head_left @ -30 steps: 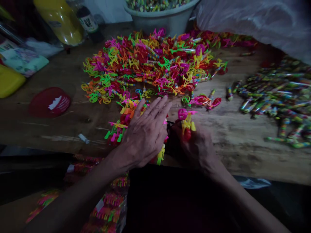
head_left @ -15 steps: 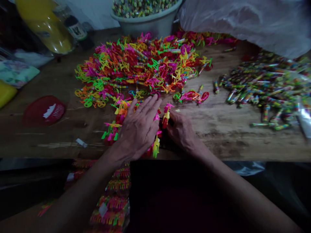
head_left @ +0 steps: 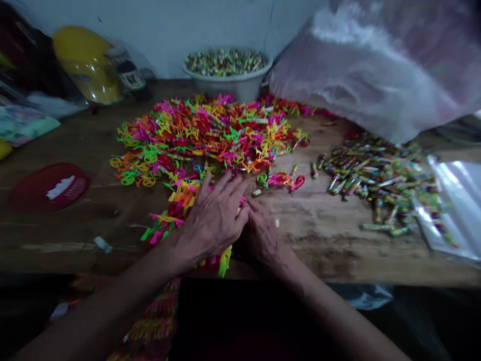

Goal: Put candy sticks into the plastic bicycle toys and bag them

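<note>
My left hand lies with its fingers stretched out over a batch of small bright plastic toys at the table's front edge. Pink, orange, yellow and green pieces stick out around it. Against its thumb side, my right hand is closed with the fingers curled under; what they hold is hidden. A dark shape shows beneath the right palm, too dim to name. Just beyond the hands spreads a large heap of similar toys, some with wheel-like rings and printed tubes.
Loose small printed tubes lie at right beside a clear plastic bag. Behind are a tub full of small pieces and a big translucent sack. A red dish and a yellow container stand left.
The view has tilted up, showing more wall. My right hand has closed in against the left, and the yellow and red toy that stood between them no longer shows.
</note>
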A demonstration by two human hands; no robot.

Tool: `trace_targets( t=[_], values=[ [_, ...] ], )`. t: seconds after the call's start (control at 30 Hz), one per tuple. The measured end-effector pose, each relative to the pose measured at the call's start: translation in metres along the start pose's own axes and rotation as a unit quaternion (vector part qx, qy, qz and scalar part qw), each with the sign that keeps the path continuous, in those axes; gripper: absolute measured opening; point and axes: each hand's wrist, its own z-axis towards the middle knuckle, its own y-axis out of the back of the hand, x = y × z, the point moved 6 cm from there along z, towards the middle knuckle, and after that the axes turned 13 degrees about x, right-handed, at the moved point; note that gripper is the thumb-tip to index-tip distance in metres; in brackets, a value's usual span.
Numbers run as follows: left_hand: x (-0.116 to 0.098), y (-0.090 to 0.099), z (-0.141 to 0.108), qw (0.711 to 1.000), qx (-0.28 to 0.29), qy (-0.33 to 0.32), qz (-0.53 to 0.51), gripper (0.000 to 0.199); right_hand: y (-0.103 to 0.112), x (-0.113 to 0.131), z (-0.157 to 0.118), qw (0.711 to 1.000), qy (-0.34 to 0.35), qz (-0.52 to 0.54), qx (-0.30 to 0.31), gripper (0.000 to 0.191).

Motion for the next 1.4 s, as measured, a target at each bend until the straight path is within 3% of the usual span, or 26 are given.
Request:
trace_targets(
  t=[0.1, 0.2, 0.33, 0.43, 0.63, 0.8, 0.9, 1.03, 1.17, 1.4],
  values=[
    [0.003, -0.006, 0.005, 1.000, 0.019, -0.007, -0.010, 0.029, 0.007, 0.000, -0.004, 0.999, 0.035, 0.006, 0.004, 0.020],
    [0.008, -0.006, -0.004, 1.000, -0.004, 0.014, -0.018, 0.026, 0.038, -0.012, -0.010, 0.999, 0.041, -0.004, -0.029, 0.018],
    [0.010, -0.004, -0.014, 0.999, -0.007, 0.023, -0.047, 0.026, 0.093, -0.048, 0.002, 0.985, -0.071, -0.127, -0.090, 0.023],
    [0.012, -0.004, -0.013, 0.997, 0.010, 0.034, -0.072, 0.026, 0.118, -0.068, 0.027, 0.962, -0.128, -0.219, -0.099, 0.023],
    [0.014, -0.007, -0.009, 0.995, 0.016, 0.026, -0.095, 0.026, 0.099, -0.081, 0.071, 0.962, -0.003, -0.245, 0.120, 0.026],
    [0.014, -0.008, -0.010, 0.995, 0.011, 0.027, -0.095, 0.024, 0.101, -0.090, 0.077, 0.958, 0.015, -0.243, 0.148, 0.024],
    [0.014, -0.008, -0.011, 0.995, 0.016, 0.022, -0.095, 0.026, 0.117, -0.091, 0.064, 0.963, 0.040, -0.241, 0.116, 0.022],
    [0.013, -0.006, -0.014, 0.996, -0.010, 0.006, -0.084, 0.041, 0.134, -0.086, 0.025, 0.979, 0.046, -0.188, 0.064, 0.016],
    [0.014, -0.009, -0.014, 0.998, -0.016, 0.025, -0.060, 0.054, 0.118, -0.067, -0.018, 0.994, 0.000, -0.106, 0.037, 0.012],
    [0.010, 0.005, -0.022, 0.999, -0.015, 0.017, -0.047, 0.046, 0.079, -0.021, -0.051, 0.996, 0.043, -0.027, -0.072, 0.013]
  ],
)
